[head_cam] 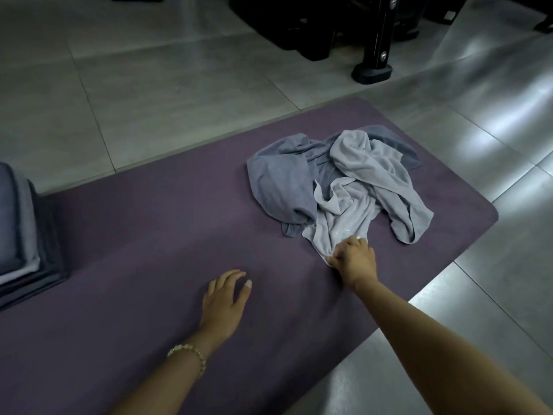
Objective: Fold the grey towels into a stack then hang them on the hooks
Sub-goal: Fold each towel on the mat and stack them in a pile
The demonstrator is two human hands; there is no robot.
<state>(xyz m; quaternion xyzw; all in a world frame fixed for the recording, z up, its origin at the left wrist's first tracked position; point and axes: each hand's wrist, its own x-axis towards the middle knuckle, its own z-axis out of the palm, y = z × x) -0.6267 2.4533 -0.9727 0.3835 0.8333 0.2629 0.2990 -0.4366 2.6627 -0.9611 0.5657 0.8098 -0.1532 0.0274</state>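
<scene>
Two crumpled towels [353, 175] on mat [143, 235]

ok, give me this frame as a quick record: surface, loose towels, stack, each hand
surface: purple mat on tiled floor
loose towels: light grey towel crumpled partly over darker grey towel, both unfolded, at the mat's far right end
stack: folded stack at the mat's left edge, partly out of frame
right hand: grips the near corner of the light grey towel
left hand: fingers relaxed, holds nothing, on or just above the mat
</scene>
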